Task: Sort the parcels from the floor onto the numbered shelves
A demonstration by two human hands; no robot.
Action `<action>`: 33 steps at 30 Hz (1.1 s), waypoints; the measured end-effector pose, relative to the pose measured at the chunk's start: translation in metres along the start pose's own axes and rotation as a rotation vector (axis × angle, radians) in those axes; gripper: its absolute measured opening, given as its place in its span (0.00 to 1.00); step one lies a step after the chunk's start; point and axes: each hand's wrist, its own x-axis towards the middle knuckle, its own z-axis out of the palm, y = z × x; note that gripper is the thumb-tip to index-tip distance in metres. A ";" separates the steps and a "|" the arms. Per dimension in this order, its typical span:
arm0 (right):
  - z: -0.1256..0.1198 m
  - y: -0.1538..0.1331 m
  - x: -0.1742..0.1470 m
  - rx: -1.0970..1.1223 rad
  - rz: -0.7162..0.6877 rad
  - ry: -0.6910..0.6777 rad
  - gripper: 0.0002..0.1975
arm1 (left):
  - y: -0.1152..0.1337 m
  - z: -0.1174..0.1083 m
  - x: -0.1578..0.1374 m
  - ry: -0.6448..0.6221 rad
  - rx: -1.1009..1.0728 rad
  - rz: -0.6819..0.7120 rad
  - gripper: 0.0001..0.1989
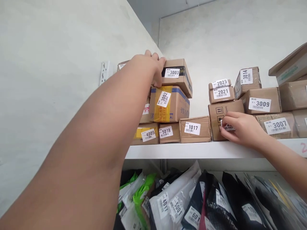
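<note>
My left hand (153, 65) reaches up to a taped cardboard box (176, 75) labelled 3003, its fingers over the top and its thumb low on the front at the left end. Beneath it sits a cardboard box (183, 107) labelled 3002, with yellow and blue tape. On the right, my right hand (236, 127) touches the front of a larger cardboard box (213, 118) with printed arrows. Thumb and forefinger stand apart around that box's white label (229, 126), which is partly hidden. Two small boxes (222, 93), labelled 2023 and 2021, rest on this larger box.
The boxes stand on a white shelf (172, 150). Lower boxes include 1017 (194, 135) and 5018 (169, 139). Boxes 3009 (261, 95) and 3007 (279, 131) are stacked at right. Below, several labelled parcel bags (165, 204) lean together. A wall (59, 64) rises at left.
</note>
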 end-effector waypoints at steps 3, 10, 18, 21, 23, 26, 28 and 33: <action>-0.001 0.000 0.002 0.014 0.006 -0.008 0.11 | -0.002 0.001 -0.006 0.042 0.028 0.022 0.58; -0.004 -0.002 0.003 0.025 0.006 -0.046 0.11 | 0.003 0.001 -0.012 0.089 0.094 -0.016 0.53; 0.002 -0.003 0.019 0.220 0.102 0.026 0.07 | -0.016 0.001 -0.003 0.056 -0.096 -0.026 0.58; 0.018 -0.009 0.061 0.606 0.250 0.164 0.13 | -0.025 0.006 0.002 0.082 -0.234 0.018 0.63; 0.035 -0.012 0.102 0.849 0.372 0.221 0.24 | -0.031 0.010 0.003 0.121 -0.381 0.016 0.61; 0.066 -0.013 0.167 1.047 0.520 0.214 0.35 | -0.042 0.019 -0.001 0.170 -0.527 -0.013 0.60; 0.086 -0.012 0.201 1.127 0.585 0.185 0.39 | -0.053 0.030 -0.008 0.183 -0.531 -0.018 0.62; 0.113 -0.014 0.238 1.264 0.739 0.193 0.41 | -0.074 0.075 -0.038 0.245 -0.460 -0.052 0.56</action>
